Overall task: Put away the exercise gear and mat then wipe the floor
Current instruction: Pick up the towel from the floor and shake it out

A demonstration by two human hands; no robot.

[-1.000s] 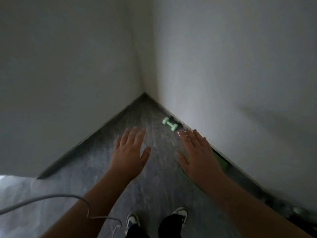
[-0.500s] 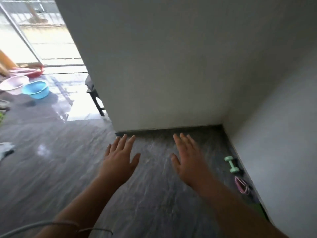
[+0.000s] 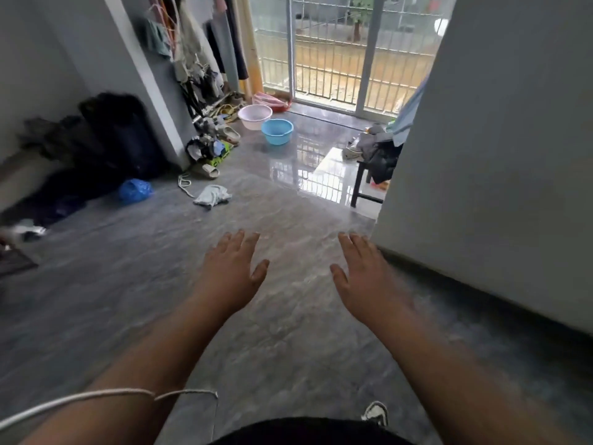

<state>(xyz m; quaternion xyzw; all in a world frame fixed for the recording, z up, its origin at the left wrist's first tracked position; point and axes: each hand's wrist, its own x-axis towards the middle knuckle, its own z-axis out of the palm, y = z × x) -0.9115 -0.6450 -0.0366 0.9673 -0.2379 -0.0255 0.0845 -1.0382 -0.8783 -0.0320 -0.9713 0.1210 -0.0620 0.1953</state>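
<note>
Both my hands hover palm-down over the grey tiled floor (image 3: 288, 332) with fingers straight and nothing in them. My left hand (image 3: 231, 274) is at centre, my right hand (image 3: 369, 277) beside it near a white wall corner. A crumpled pale cloth (image 3: 211, 195) lies on the floor ahead of my left hand, well beyond its fingertips. No dumbbell, band or mat shows in this view.
A white wall (image 3: 481, 171) blocks the right. A blue basin (image 3: 277, 131) and pink basin (image 3: 255, 116) sit before the barred glass door (image 3: 333, 49). Shoes (image 3: 215, 152), a blue bag (image 3: 134, 191), dark clothes (image 3: 106, 139) and a black stool (image 3: 369, 184) line the edges.
My view has swung left, away from the corner with the green dumbbell and pink band, toward the open room and door. Both hands stay open and held out in front.
</note>
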